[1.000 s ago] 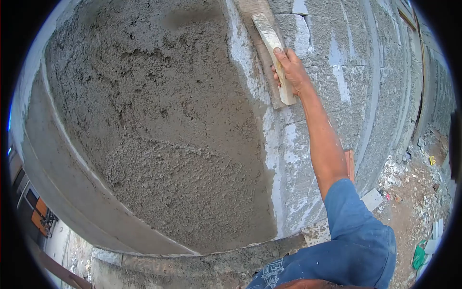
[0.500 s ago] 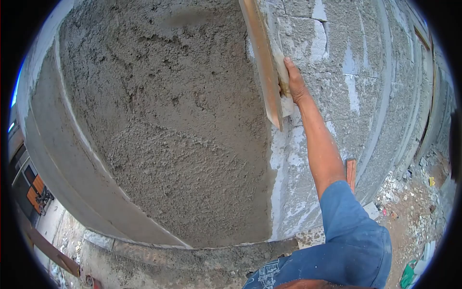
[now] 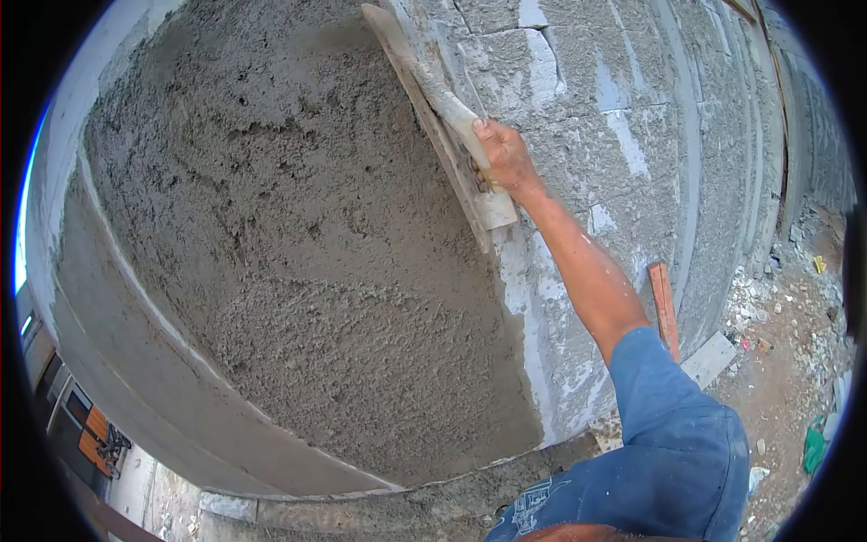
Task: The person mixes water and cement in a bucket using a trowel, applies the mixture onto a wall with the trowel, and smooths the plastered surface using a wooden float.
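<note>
My right hand is closed round the pale handle of a long wooden float. The float leans diagonally, its board edge against the right border of the wet, rough grey mortar. Right of the mortar runs a whitish strip, then bare block wall. Near my forearm a reddish wooden piece stands against the wall. My left hand does not show.
Smoother plaster curves along the lower left. A ledge runs under the wall. Rubble-strewn ground with a green item lies at the right. A pale board lies by the wall's foot.
The float was first flat near the strip, then turned edge-on; now it has moved left over the mortar's border and tilts more. My right hand has kept its hold. The view has shifted slightly.
</note>
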Demonstrator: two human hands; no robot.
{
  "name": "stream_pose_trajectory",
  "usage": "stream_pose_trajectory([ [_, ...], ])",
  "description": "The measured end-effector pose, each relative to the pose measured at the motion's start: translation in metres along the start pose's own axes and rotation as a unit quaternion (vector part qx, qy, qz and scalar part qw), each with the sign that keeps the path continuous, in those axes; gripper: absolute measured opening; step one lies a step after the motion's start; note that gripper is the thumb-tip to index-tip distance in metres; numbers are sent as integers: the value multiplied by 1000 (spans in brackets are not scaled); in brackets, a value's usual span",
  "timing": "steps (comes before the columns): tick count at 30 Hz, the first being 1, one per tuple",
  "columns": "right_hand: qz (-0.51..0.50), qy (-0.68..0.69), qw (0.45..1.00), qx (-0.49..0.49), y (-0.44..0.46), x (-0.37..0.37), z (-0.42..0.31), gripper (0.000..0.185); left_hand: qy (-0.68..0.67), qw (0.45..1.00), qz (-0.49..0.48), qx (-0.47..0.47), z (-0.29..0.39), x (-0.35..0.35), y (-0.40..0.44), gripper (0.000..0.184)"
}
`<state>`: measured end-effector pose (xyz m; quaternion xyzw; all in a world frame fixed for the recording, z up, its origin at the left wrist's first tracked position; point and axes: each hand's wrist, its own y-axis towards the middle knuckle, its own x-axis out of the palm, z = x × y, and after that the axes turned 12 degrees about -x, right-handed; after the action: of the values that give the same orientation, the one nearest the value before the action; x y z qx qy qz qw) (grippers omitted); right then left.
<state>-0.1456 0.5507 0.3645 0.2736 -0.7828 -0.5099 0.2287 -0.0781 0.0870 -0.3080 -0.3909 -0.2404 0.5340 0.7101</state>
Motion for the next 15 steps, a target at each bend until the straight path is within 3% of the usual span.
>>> stream_pose_trajectory([
  [2,38,-151,984,-87,-1,2,3,61,-6,1000,1,0,-4,-3,1,70],
  [5,60,-101,993,0,-1,11,-7,58,-11,1000,9,-8,-16,-7,0,70],
  [8,8,-163,985,48,5,14,-18,53,-17,1000,14,-20,-34,-9,-4,71],
  [11,117,-167,975,-87,21,22,-16,56,-25,999,24,-35,-69,-10,-17,71],
  [13,95,-130,985,-60,35,25,-33,45,-22,998,31,-42,-103,-8,-28,71],
  [15,66,-46,993,-87,60,24,-11,47,-16,998,34,-46,-133,0,-38,71],
])
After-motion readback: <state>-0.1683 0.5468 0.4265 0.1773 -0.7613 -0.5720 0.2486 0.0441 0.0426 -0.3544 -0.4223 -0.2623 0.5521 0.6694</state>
